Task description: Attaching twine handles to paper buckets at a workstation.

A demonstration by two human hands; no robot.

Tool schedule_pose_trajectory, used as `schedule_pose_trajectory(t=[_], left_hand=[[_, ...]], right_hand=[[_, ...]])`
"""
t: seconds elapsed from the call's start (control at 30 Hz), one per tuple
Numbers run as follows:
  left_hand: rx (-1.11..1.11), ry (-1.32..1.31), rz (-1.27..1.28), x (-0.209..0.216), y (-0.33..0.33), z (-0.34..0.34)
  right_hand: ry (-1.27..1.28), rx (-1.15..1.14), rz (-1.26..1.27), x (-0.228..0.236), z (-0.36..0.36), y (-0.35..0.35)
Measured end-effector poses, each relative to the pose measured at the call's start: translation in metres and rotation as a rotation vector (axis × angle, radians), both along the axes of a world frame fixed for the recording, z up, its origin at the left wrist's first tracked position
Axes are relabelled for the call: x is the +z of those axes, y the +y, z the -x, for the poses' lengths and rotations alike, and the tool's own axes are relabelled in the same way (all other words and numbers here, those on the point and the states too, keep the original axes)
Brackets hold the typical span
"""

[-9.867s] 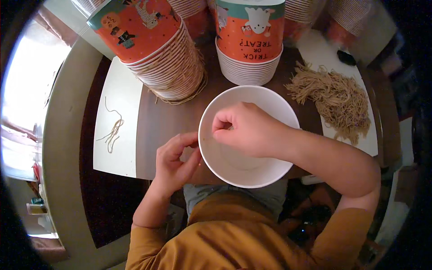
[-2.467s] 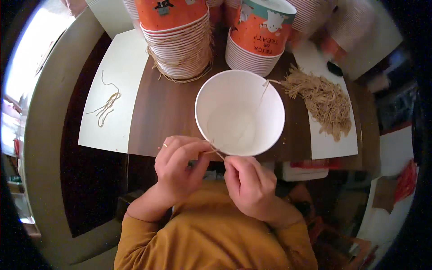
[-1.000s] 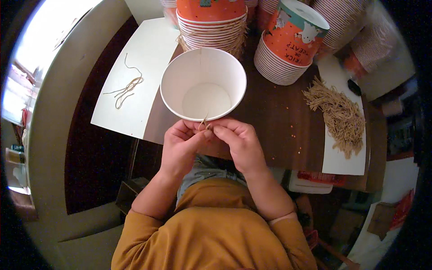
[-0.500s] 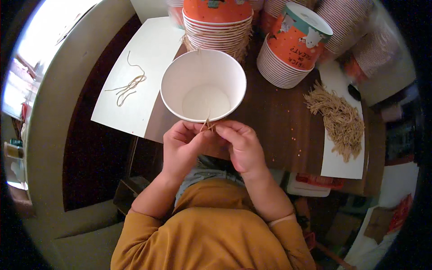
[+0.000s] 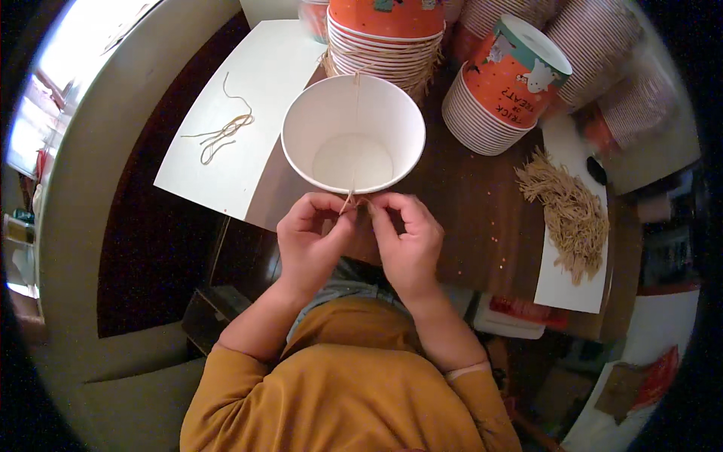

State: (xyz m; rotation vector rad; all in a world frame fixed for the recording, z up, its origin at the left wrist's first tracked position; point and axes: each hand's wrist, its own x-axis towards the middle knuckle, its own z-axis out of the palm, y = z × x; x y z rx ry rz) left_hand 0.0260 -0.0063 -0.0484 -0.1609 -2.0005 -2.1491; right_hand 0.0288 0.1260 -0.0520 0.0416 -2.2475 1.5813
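A round white paper bucket stands mouth up before me at the table's near edge. Thin tan twine shows at its near rim, and a strand also hangs at the far rim and down the inner wall. Just below the near rim my left hand pinches the twine between thumb and fingers. Close beside it, my right hand is closed on the twine too, thumb against forefinger. The fingertips hide part of the twine, including any knot there.
Loose strands lie on a white board at left. At right, a thick tan twine bundle rests on another white strip. Behind stand stacked orange buckets, an upturned orange stack and more stacked buckets.
Both hands have drawn slightly down from the near rim, and the gap between them has opened a little. The twine inside the bucket now shows as a straight strand. The view has shifted slightly.
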Motion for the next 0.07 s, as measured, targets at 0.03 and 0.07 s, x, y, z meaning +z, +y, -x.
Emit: schedule_pose_trajectory(t=[0.03, 0.07], left_hand=[[-0.028, -0.032, -0.010, 0.0012, 0.0001, -0.0014], [-0.026, -0.033, -0.010, 0.0018, 0.0001, -0.0018]], right_hand=[[0.116, -0.034, -0.157, 0.0005, 0.0029, -0.0013], [0.115, -0.032, -0.157, 0.0010, 0.0027, -0.0014]])
